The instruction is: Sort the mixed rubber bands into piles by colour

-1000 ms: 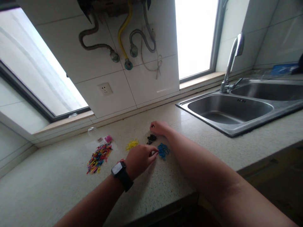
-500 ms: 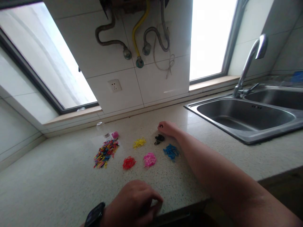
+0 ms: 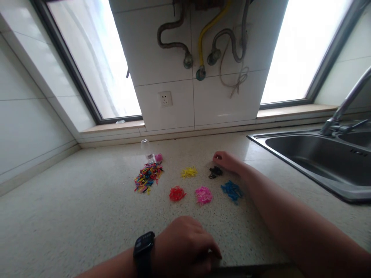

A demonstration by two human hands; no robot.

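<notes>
My right hand (image 3: 227, 161) rests on the counter just behind a small pile of black rubber bands (image 3: 215, 172). Its fingers are curled closed, and whatever they may hold is too small to make out. My left hand (image 3: 188, 245), below a dark wristwatch, is at the front edge with fingers bent loosely together and nothing visible in them. Between the hands lie piles of yellow bands (image 3: 189, 172), red bands (image 3: 177, 193), pink bands (image 3: 203, 195) and blue bands (image 3: 232, 191). To their left is a larger mixed-colour heap (image 3: 148, 177).
A clear plastic bottle (image 3: 147, 150) lies behind the mixed heap, with a pink cap (image 3: 158, 157) next to it. A steel sink (image 3: 307, 162) with a tap (image 3: 344, 104) is set into the counter at right. The tiled wall carries a socket (image 3: 165, 99) and several pipes.
The view has swung left, so everything appears further right. My right hand stays behind the black pile, and my left hand is still by the front edge. The piles look unchanged.
</notes>
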